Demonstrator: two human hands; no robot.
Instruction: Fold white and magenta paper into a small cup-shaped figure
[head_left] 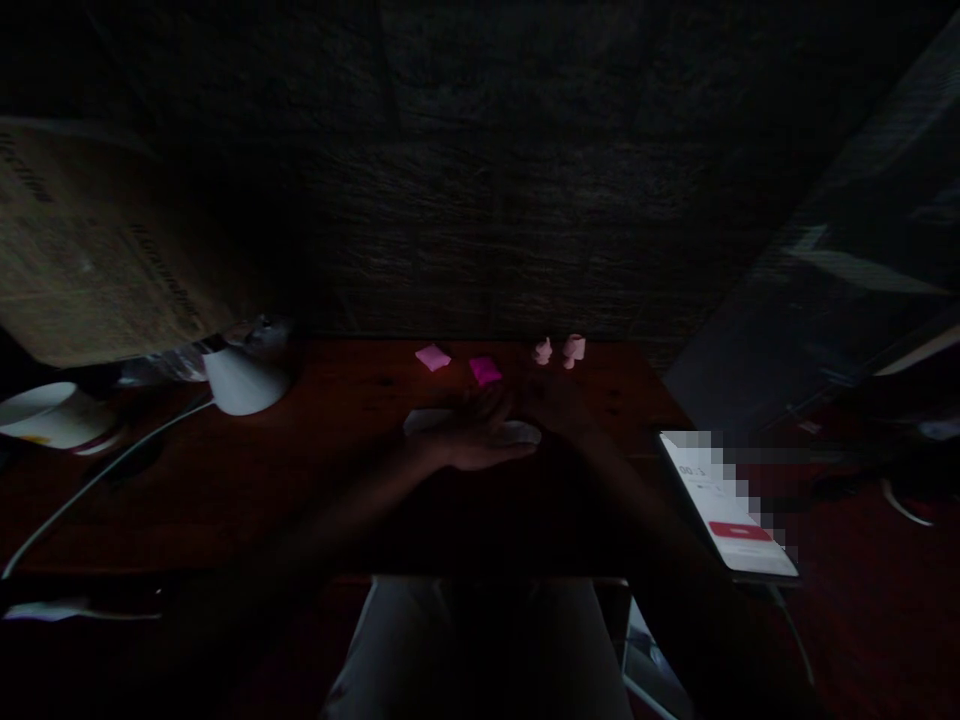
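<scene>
My left hand [476,437] rests over a flat, pale, rounded piece [426,420] on the wooden table, with the thumb stretched out to the right and the fingers apart. Close beside it on the right is my right hand [553,400]; its fingers are lost in shadow. Just beyond the hands lie a magenta square piece like a tiny cushion [485,370] and a light pink one [433,357]. Two small pale pink toys stand at the back edge: one teapot-like [542,350], the other a miniature lamp shape [574,350].
The room is very dark. A lit phone [720,500] lies at the table's right edge. On the left are a white cone-shaped lamp [244,380] with a cable, a white cup [52,412] and a large cardboard box [90,250]. A textured wall [495,200] rises behind the table.
</scene>
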